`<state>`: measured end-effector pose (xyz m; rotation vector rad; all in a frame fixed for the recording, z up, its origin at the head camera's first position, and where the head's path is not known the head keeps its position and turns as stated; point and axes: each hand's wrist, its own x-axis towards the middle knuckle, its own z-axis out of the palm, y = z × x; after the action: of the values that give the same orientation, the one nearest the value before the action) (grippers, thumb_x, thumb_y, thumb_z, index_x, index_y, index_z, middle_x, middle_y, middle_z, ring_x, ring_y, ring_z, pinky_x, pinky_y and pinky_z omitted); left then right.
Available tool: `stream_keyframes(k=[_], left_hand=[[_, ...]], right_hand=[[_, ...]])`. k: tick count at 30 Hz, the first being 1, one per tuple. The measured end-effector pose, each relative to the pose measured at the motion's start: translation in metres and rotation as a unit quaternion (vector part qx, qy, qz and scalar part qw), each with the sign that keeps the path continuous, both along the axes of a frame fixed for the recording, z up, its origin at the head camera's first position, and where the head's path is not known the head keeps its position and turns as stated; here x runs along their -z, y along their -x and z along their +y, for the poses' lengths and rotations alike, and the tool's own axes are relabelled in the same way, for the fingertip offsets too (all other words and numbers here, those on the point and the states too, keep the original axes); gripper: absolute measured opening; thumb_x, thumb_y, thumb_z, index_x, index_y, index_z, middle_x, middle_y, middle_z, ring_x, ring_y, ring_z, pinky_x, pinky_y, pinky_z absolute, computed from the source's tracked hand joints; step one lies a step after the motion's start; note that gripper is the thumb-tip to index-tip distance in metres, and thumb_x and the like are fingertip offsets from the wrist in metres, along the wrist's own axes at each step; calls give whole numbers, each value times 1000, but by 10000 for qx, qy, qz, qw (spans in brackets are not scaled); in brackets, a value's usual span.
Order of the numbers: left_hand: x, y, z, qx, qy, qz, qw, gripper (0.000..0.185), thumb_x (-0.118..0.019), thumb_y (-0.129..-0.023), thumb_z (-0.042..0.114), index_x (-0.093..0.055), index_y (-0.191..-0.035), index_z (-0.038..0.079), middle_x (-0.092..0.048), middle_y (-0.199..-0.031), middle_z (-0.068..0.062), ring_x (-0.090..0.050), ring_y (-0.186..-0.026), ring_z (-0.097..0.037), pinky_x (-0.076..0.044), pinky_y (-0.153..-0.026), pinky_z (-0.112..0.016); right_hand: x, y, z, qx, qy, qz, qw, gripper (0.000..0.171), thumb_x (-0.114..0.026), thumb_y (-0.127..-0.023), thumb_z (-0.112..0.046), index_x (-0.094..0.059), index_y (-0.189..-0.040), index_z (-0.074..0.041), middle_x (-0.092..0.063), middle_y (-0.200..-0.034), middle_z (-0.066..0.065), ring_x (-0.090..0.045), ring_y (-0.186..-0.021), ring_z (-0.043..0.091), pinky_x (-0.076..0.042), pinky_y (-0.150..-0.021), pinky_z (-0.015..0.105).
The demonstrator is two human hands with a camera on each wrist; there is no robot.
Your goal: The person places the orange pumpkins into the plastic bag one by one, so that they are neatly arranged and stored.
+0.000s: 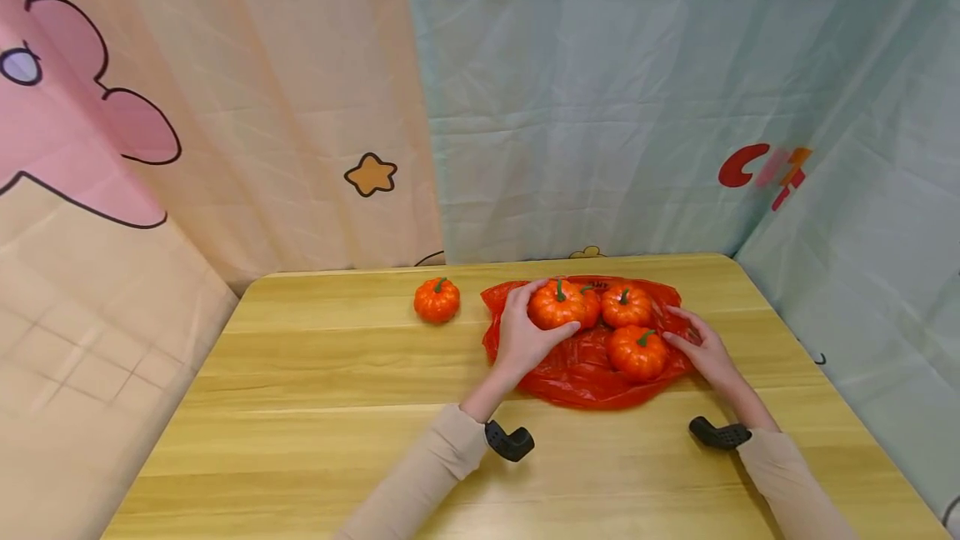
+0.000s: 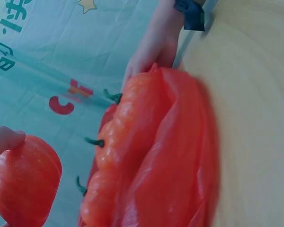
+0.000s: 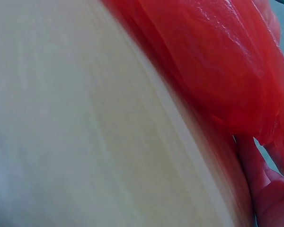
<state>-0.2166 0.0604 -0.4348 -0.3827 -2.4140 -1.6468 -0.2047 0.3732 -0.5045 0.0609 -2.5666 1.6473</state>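
Note:
My left hand (image 1: 522,338) grips a small orange pumpkin (image 1: 553,312) with a green stem, thumb on the near side and fingers on the far side. In the left wrist view this held pumpkin (image 2: 28,182) hangs apart from the others, above the bag's left part. Under it spreads a red plastic bag (image 1: 577,377), with several pumpkins in it, among them a front one (image 1: 636,354) and a back one (image 1: 627,307). At the bag's right edge my right hand (image 1: 708,350) holds the plastic between thumb and fingers; red film partly covers that hand (image 3: 274,203) in the right wrist view.
A lone pumpkin (image 1: 437,301) sits on the wooden table (image 1: 337,407), left of the bag. Printed curtains (image 1: 570,107) hang behind the table and along its sides. Black wrist cameras (image 1: 510,442) sit at both cuffs.

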Motion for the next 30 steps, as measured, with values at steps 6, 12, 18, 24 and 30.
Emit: stream_keyframes(k=[6, 12, 18, 24, 30], left_hand=[[10, -11, 12, 318, 202, -139, 9992, 72, -84, -70, 36, -53, -133, 18, -51, -129, -5, -55, -115, -24, -49, -96, -41], [15, -14, 24, 407, 423, -115, 9982, 71, -84, -71, 36, -54, -132, 20, -52, -129, -4, -52, -118, -22, -48, -98, -41], [21, -15, 32, 460, 769, -235, 9957, 70, -84, -71, 35, -53, -132, 18, -54, -129, -5, -49, -121, -24, -46, -100, -43], [30, -18, 35, 441, 900, -249, 9947, 70, -84, -71, 33, -54, -131, 15, -54, -128, -6, -50, -120, -25, -45, -101, -43], [34, -20, 34, 465, 881, -265, 9947, 70, -84, -71, 33, -54, -131, 13, -52, -128, -7, -52, -118, -26, -45, -99, -45]], right_hand=[[0, -1, -1, -19, 68, 52, 10000, 58, -55, -98, -24, -32, -145, 2, -30, -145, 29, -37, -102, -21, -38, -83, -1], [1, -1, -1, -55, 169, 135, 9998, 57, -55, -98, -22, -32, -144, 3, -30, -144, 29, -39, -102, -21, -39, -83, 0], [2, -1, 0, -94, 222, 158, 9996, 57, -55, -98, -21, -33, -144, 3, -32, -143, 27, -42, -101, -21, -41, -82, 1], [3, -2, 0, -93, 248, 178, 9995, 56, -56, -98, -20, -33, -144, 2, -33, -143, 25, -42, -101, -22, -41, -83, 1], [3, -2, -1, -98, 290, 251, 9992, 56, -56, -97, -20, -34, -144, 3, -40, -140, 7, -44, -102, -21, -41, -83, 1]])
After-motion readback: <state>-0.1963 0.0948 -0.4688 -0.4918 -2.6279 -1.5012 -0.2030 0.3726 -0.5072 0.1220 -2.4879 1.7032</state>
